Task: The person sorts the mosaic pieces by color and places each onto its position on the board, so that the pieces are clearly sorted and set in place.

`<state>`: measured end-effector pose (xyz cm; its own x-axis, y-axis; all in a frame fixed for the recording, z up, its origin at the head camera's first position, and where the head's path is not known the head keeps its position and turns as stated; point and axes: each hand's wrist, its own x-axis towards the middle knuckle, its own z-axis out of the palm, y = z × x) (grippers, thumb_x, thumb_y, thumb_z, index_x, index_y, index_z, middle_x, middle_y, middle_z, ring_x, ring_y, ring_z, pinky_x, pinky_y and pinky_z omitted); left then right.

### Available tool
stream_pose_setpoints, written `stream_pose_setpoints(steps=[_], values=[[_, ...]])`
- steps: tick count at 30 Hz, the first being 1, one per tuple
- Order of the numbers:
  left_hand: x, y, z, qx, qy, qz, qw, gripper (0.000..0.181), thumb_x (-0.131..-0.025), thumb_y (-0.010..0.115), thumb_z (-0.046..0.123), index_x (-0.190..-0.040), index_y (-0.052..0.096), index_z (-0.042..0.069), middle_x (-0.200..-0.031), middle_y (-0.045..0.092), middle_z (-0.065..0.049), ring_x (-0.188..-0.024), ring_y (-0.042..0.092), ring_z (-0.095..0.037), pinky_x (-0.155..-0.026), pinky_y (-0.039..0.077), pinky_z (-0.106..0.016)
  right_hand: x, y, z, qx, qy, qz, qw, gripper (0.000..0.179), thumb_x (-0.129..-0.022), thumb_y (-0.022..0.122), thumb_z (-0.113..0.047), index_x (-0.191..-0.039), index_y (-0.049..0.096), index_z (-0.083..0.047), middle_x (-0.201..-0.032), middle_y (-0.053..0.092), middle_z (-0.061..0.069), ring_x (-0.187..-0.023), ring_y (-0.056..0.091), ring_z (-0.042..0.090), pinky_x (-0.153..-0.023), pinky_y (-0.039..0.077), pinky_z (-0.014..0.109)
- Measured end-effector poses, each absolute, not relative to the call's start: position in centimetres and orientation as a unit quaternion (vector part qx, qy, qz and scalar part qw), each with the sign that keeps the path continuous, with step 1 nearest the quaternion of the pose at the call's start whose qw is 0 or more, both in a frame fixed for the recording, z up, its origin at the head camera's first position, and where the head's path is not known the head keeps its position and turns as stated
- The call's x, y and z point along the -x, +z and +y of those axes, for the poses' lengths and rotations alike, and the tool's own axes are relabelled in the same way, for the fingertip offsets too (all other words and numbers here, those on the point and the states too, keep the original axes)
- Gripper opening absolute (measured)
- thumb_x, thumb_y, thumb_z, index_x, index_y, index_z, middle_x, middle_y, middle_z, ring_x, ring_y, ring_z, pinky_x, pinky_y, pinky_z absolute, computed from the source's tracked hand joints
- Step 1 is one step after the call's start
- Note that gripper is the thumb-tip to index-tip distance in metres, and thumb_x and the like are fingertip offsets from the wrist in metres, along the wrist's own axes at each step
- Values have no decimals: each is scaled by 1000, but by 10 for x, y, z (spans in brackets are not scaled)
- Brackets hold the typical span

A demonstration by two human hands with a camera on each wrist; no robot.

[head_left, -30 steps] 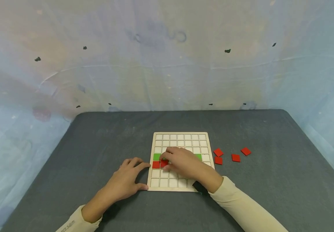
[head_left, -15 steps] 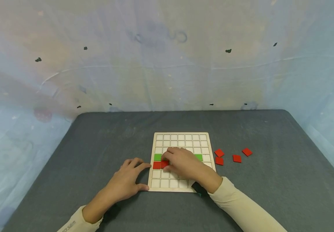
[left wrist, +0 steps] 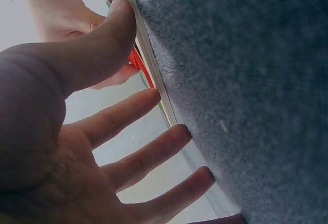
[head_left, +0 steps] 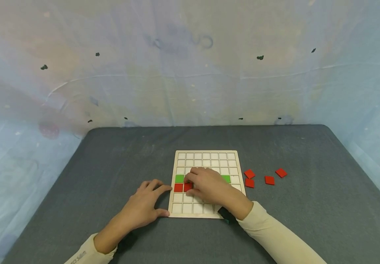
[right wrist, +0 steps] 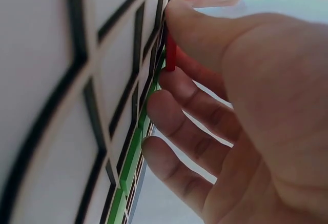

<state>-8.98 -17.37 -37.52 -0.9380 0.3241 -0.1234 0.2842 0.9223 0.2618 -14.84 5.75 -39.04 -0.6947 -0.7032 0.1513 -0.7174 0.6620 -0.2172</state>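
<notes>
A pale wooden grid board lies on the dark table. With thumb and fingers, my right hand pinches a red square tile at the board's fifth row, second column. In the head view that tile sits just right of another red tile lying in the first cell. Green tiles show in the row above, one at the left and one to the right; the hand covers the cells between. My left hand has its fingers spread, with thumb and index fingertip at the board's left edge.
Several loose red tiles lie on the table to the right of the board. A dark strap shows under the right wrist near the board's lower right corner. Behind the table hangs a pale patterned cloth.
The pinched red tile has shifted slightly right, and a thin gap now shows between it and the first red tile. The left hand keeps its place at the board's edge.
</notes>
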Motion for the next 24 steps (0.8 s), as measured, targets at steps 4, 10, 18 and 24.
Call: stream_pose_setpoints(steps=[4,10,18,24], values=[[90,-376,-174,-156,119,977,82,70,-72,87,43,-134,61,25,-131,56,-1,-128,49,-34,-81,54,-58,149,-390,58,-390,137,-910,19,32,-87,76,-41,-113,70,-23,-98,63,-8,-83,57,8,-80,52,32],[91,-375,-174,-158,119,977,81,70,-72,87,43,-134,61,26,-132,56,-1,-127,49,-33,-81,54,-57,149,-387,61,-388,148,-910,-7,34,-86,78,-37,-115,71,-22,-101,63,-7,-84,57,9,-80,52,31],[90,-376,-175,-157,119,977,85,70,-73,86,43,-135,60,26,-133,55,-1,-128,49,-34,-79,54,-57,150,-385,66,-392,161,-906,-19,27,-88,77,-30,-114,72,-23,-103,64,-8,-86,60,10,-79,52,31],[90,-376,-175,-158,123,976,80,70,-72,87,42,-135,61,26,-132,56,-2,-128,49,-34,-78,53,-58,151,-385,67,-393,173,-903,-17,21,-91,74,-24,-112,73,-22,-102,67,-8,-89,63,11,-81,54,31]])
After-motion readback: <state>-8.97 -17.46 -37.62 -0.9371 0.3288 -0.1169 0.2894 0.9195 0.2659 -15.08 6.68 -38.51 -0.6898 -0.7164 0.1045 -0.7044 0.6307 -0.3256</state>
